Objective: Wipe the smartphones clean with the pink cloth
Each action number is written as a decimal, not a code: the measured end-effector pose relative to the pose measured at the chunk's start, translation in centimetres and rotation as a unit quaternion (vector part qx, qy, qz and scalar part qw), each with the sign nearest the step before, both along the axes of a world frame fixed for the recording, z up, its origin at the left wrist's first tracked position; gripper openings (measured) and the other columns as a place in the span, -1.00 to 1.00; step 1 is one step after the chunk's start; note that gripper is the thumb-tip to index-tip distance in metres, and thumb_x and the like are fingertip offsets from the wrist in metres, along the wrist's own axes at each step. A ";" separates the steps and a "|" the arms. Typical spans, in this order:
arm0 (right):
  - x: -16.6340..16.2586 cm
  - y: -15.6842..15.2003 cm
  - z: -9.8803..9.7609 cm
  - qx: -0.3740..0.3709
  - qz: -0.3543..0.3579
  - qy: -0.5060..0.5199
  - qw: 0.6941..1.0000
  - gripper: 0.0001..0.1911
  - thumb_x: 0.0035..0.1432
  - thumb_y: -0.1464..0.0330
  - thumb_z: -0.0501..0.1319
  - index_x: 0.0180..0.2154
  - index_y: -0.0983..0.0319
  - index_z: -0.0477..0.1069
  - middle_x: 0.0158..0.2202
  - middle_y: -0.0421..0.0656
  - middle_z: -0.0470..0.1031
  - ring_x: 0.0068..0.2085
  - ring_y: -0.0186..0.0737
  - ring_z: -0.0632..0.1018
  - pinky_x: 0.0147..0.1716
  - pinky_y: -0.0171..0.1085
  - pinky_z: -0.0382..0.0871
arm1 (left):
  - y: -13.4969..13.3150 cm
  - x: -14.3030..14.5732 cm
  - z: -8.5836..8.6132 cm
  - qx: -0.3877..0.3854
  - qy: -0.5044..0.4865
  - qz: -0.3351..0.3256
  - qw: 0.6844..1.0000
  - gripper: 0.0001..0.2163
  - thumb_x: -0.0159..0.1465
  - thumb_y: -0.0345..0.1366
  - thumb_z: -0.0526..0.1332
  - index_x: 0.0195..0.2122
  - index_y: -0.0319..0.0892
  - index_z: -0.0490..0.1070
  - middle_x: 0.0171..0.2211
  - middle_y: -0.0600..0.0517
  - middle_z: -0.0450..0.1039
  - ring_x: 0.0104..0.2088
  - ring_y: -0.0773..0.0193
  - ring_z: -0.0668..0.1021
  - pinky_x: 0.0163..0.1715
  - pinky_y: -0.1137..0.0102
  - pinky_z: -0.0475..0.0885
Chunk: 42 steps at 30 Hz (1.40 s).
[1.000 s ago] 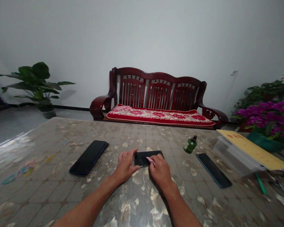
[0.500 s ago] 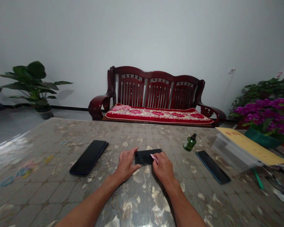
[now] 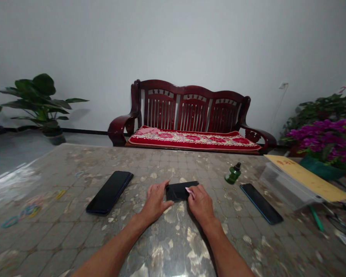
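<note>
A patterned counter (image 3: 75, 215) carried a dark phone (image 3: 178, 190) at its middle. The left hand (image 3: 155, 202) steadied the phone's near left corner, fingers spread flat. The right hand (image 3: 201, 204) lay on its right end, fingers pinched on a small pink scrap (image 3: 189, 190).
</note>
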State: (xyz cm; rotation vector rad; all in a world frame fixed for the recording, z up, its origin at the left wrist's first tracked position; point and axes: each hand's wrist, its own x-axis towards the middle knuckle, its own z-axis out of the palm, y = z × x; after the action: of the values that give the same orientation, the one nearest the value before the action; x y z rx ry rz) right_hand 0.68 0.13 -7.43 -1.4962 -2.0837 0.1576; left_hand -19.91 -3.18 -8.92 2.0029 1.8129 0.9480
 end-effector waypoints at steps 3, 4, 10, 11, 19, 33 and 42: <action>-0.9 -0.5 -0.3 0.011 0.036 0.012 0.999 -0.77 0.18 0.52 0.15 -0.24 0.18 0.53 -0.28 -0.16 0.48 -0.24 -0.26 0.51 -0.24 -0.36 0.28 | 0.0 0.0 0.0 0.001 0.001 -0.003 1.000 -0.31 0.03 -0.39 0.41 0.21 -0.10 0.25 0.06 -0.12 0.46 0.07 -0.09 0.45 0.17 -0.06 0.19; -1.2 -0.7 -0.4 0.014 0.053 0.016 0.998 -0.77 0.18 0.52 0.14 -0.24 0.18 0.53 -0.28 -0.17 0.48 -0.25 -0.27 0.51 -0.24 -0.36 0.28 | 0.0 0.0 0.0 0.002 0.000 -0.004 1.000 -0.31 0.02 -0.39 0.41 0.21 -0.10 0.25 0.06 -0.12 0.46 0.07 -0.08 0.45 0.16 -0.05 0.19; -0.9 -0.6 -0.3 0.005 0.066 0.017 0.998 -0.77 0.18 0.52 0.13 -0.25 0.16 0.53 -0.28 -0.17 0.48 -0.24 -0.27 0.51 -0.23 -0.37 0.27 | -0.1 0.0 0.0 0.003 -0.004 -0.003 1.000 -0.32 0.02 -0.36 0.42 0.20 -0.10 0.27 0.05 -0.11 0.47 0.06 -0.08 0.45 0.16 -0.04 0.21; -0.6 -0.3 -0.2 0.005 0.048 0.014 0.999 -0.77 0.19 0.52 0.13 -0.25 0.16 0.53 -0.28 -0.17 0.48 -0.24 -0.27 0.51 -0.24 -0.37 0.27 | -0.1 -0.1 0.0 0.003 -0.004 -0.003 1.000 -0.32 0.03 -0.36 0.41 0.20 -0.09 0.27 0.04 -0.11 0.47 0.05 -0.08 0.45 0.15 -0.05 0.21; -1.2 -0.5 -0.3 0.007 0.044 0.017 0.999 -0.79 0.20 0.50 0.13 -0.25 0.18 0.52 -0.29 -0.17 0.47 -0.24 -0.26 0.51 -0.24 -0.36 0.27 | -0.2 0.0 0.0 0.004 -0.014 -0.005 1.000 -0.33 0.04 -0.36 0.41 0.20 -0.08 0.27 0.04 -0.11 0.46 0.06 -0.08 0.45 0.16 -0.05 0.20; -0.2 0.1 0.0 0.003 0.008 0.002 1.000 -0.77 0.22 0.49 0.13 -0.21 0.17 0.53 -0.26 -0.15 0.49 -0.23 -0.25 0.51 -0.24 -0.36 0.29 | -0.1 -0.1 -0.1 0.008 -0.009 -0.007 1.000 -0.33 0.03 -0.37 0.42 0.19 -0.06 0.28 0.03 -0.10 0.47 0.04 -0.08 0.47 0.15 -0.05 0.22; -0.9 -0.3 0.0 -0.003 0.057 0.007 0.998 -0.78 0.24 0.49 0.13 -0.22 0.17 0.53 -0.27 -0.16 0.48 -0.23 -0.26 0.51 -0.23 -0.37 0.28 | -0.2 -0.1 0.1 0.001 -0.013 -0.005 1.000 -0.31 0.02 -0.38 0.42 0.20 -0.06 0.27 0.03 -0.08 0.47 0.05 -0.07 0.46 0.16 -0.03 0.20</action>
State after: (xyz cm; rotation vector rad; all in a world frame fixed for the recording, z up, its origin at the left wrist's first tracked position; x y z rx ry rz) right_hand -0.25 -0.15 -7.47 -1.3760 -2.1603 0.2173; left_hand -19.97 -3.36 -8.86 1.9910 1.7878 0.9688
